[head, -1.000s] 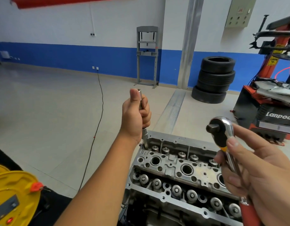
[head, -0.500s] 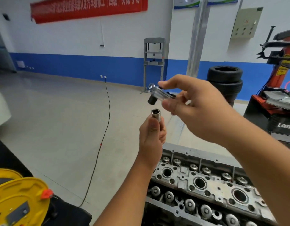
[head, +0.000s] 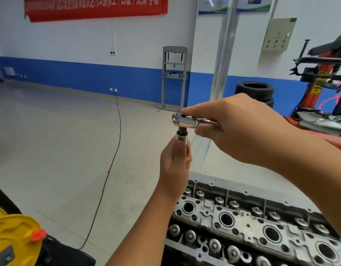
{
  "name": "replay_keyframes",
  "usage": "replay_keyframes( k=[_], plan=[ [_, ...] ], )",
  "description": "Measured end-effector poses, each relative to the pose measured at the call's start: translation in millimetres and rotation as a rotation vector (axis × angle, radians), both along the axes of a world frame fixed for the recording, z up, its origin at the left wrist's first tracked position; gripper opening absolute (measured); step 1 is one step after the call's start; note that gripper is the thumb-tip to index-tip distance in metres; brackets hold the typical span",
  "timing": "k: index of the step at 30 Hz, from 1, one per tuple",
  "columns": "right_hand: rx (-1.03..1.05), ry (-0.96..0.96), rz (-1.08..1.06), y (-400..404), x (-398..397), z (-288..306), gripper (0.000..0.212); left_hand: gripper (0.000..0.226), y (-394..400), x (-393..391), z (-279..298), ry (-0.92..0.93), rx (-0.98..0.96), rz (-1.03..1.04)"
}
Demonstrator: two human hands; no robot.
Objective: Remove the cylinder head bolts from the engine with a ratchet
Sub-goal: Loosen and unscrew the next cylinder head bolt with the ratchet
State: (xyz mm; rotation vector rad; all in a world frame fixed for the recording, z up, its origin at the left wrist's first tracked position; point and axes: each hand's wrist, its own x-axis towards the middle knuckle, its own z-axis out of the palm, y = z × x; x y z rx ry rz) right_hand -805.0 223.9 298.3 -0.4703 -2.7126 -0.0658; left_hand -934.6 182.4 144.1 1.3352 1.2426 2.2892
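Your left hand (head: 173, 167) has a closed grip around the upright socket extension (head: 182, 138), thumb up. At one o'clock from it, your right hand (head: 240, 129) pinches the ratchet (head: 185, 121) head level, drive square entering the socket. The cylinder head (head: 252, 225) lies at five o'clock.

Bright chrome in your grip, dull cast metal below

Your ratchet head (head: 183, 121) is polished chrome, mirror-glossy, with a matt black drive stub; the socket (head: 182, 138) beneath it is smooth, shiny steel. The cylinder head (head: 248, 225) under you is bare cast metal, grey, matt and stained, with duller steel valve caps. The cable reel (head: 14, 240) at your left is glossy yellow plastic. The floor (head: 50, 146) is smooth with a faint sheen; the stacked tyres (head: 255, 91) are matt black rubber.
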Motion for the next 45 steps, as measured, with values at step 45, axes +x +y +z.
replay_keyframes(
  k=[45],
  plan=[
    [0.425, 0.462, -0.329, 61.6, 52.8, -44.2, 0.047, 0.062, 16.3, -14.5, 5.3, -0.168, -0.025, -0.052]
  ],
)
